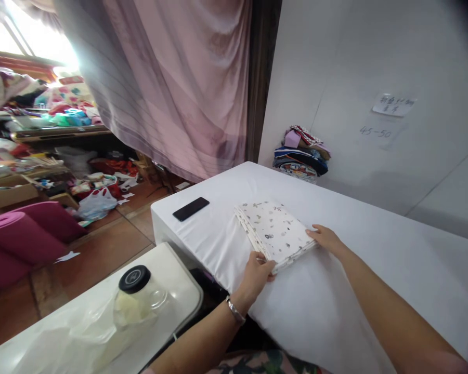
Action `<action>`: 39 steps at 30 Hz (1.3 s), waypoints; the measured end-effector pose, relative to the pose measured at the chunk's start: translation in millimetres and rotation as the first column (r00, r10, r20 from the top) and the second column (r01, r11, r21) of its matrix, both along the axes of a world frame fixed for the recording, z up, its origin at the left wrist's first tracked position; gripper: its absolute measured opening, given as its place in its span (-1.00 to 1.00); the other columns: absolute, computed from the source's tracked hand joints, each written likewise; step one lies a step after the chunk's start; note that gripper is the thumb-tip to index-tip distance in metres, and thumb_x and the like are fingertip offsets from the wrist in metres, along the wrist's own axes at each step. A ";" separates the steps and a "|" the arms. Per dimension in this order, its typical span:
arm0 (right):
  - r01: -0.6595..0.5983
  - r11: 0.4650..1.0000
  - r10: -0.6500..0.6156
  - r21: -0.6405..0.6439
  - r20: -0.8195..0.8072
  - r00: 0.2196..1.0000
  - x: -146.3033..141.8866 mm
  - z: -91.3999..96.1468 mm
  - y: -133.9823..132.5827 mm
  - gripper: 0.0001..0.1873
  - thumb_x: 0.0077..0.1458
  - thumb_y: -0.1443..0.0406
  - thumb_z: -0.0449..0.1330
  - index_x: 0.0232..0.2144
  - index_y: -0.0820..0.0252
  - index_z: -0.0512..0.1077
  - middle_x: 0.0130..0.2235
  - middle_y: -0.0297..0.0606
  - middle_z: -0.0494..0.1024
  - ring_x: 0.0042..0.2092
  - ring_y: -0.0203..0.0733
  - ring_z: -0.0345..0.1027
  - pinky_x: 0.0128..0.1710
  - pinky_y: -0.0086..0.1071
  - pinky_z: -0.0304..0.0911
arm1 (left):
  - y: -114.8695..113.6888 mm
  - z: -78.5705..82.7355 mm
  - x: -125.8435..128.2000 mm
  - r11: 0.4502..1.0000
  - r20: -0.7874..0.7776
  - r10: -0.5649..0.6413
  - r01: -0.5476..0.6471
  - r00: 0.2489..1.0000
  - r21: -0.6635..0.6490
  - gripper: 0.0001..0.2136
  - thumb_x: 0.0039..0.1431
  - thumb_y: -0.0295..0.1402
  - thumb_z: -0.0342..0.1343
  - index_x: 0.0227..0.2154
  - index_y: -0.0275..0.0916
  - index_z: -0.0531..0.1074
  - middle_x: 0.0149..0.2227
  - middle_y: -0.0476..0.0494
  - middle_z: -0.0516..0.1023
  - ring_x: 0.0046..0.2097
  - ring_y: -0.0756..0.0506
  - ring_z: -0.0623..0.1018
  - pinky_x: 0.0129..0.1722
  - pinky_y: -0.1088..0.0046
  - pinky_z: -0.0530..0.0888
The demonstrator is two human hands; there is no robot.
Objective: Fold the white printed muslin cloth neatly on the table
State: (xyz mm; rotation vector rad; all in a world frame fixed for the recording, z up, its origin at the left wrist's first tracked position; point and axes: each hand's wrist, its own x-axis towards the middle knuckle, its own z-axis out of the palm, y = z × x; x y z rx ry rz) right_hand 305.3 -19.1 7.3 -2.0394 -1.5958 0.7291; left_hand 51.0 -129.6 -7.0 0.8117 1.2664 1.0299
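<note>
As the left hand (257,272) pinched the folded cloth (275,228) at its near corner and the right hand (327,239) lay loose on its right side, a level hold looked best.

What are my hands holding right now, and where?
The folded cloth: left hand pinches its near corner, right hand rests on its right corner.

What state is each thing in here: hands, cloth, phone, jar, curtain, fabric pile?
folded printed cloth, folded, lying flat on the white-covered table
left hand, pinching the cloth's near corner
right hand, open, fingertips on the cloth's right corner
smartphone, lying flat, screen dark
black-lidded jar, lid on, inside a clear plastic bag
pink curtain, hanging, drawn shut
fabric pile, folded, stacked
</note>
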 end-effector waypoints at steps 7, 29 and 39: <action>-0.028 0.991 -0.016 -0.134 -0.314 0.949 11.4 4.9 -32.5 -0.46 -0.11 0.17 0.21 -0.04 0.28 0.36 -0.26 -0.14 0.53 -0.35 -0.19 0.40 -0.47 -0.41 0.26 | 3.6 10.0 -12.9 0.998 0.034 -0.042 0.044 0.999 -0.047 -0.69 -0.14 -0.42 0.22 -0.38 -0.22 0.17 -0.52 -0.01 0.43 -0.51 0.00 0.47 -0.50 0.50 0.44; -0.721 0.604 0.616 0.340 0.374 0.693 -116.4 16.1 8.6 -0.51 0.21 0.14 -0.08 0.13 0.21 0.23 0.22 -0.10 0.16 0.25 -0.04 -0.06 0.20 -0.10 -0.05 | 4.3 2.0 -53.5 0.993 -0.146 -0.086 0.073 0.986 -0.087 -0.77 -0.13 -0.50 0.03 -0.37 -0.20 0.13 -0.59 0.12 0.33 -0.60 0.04 0.41 -0.63 0.56 0.32; -0.734 0.651 0.666 0.195 0.317 0.675 -136.9 -26.8 59.5 -0.38 0.19 -0.01 -0.12 0.18 0.18 0.15 0.24 -0.12 0.11 0.27 -0.02 -0.12 0.21 -0.01 -0.19 | 1.8 -11.7 -55.3 0.992 -0.099 -0.113 0.106 0.989 -0.072 -0.79 -0.09 -0.48 -0.02 -0.36 -0.19 0.11 -0.57 0.13 0.29 -0.57 0.06 0.39 -0.60 0.58 0.30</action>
